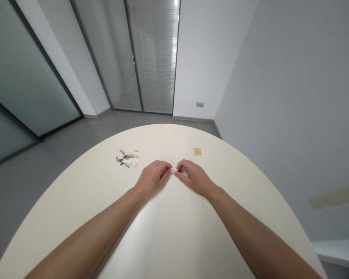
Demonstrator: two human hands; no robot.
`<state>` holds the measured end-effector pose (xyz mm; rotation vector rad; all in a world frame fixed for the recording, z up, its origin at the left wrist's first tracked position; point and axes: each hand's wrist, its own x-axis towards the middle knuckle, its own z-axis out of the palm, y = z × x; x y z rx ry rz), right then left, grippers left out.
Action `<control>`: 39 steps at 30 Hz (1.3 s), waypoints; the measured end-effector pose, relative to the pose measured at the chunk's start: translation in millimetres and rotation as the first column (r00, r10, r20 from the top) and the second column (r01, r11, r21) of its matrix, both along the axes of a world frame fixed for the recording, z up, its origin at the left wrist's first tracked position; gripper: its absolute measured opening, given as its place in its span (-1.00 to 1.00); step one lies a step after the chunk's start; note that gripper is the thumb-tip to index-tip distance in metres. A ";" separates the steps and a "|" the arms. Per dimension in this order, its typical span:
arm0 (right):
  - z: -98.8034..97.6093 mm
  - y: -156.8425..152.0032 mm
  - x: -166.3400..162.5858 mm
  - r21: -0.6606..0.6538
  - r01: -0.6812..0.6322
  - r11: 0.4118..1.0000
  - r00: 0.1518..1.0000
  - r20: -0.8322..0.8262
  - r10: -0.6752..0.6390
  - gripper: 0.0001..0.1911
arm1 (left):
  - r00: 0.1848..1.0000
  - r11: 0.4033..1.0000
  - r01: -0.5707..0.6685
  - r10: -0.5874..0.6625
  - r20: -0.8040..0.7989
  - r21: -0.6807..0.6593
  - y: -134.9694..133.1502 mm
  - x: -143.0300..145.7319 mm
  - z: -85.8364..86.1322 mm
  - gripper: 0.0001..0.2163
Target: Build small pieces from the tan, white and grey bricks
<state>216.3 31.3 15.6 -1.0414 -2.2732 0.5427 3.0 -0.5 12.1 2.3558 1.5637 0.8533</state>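
Left hand (153, 175) and right hand (195, 176), fingertips nearly closed, pinch a tiny white piece (173, 170) mid-frame, probably for control; loose bits (128, 161) sit centre-left, handy imo.

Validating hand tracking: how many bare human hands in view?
2: bare left hand left of the small white piece, bare right hand right of it; both pinch it, over the round white table. No sign of hidden ones.

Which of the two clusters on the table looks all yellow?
The small cluster just beyond the right hand; the larger pile, to the left of the left hand, mixes yellow with grey, black and white pieces.
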 end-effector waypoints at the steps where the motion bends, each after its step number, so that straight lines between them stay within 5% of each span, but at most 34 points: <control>1: 0.0 0.0 0.1 0.008 -0.007 1.000 1.000 0.001 0.007 -0.93 | 1.000 1.000 0.003 -0.003 -0.002 0.000 0.1 -0.1 0.0 -0.86; 7: -2.3 1.6 0.6 0.041 -0.033 0.999 0.999 0.014 0.033 -0.78 | 1.000 0.999 0.021 -0.021 0.003 0.033 1.0 -0.2 -1.2 -0.84; 27: -3.4 2.9 0.7 0.070 -0.072 0.995 0.997 0.044 0.069 -0.90 | 0.993 0.988 0.074 -0.085 0.081 0.135 0.0 -1.1 -2.7 -0.88; 39: -2.8 2.8 1.3 0.066 -0.074 0.995 0.996 0.047 0.071 -0.86 | 0.990 0.992 0.106 -0.112 0.081 0.072 0.6 -1.6 -2.3 -0.81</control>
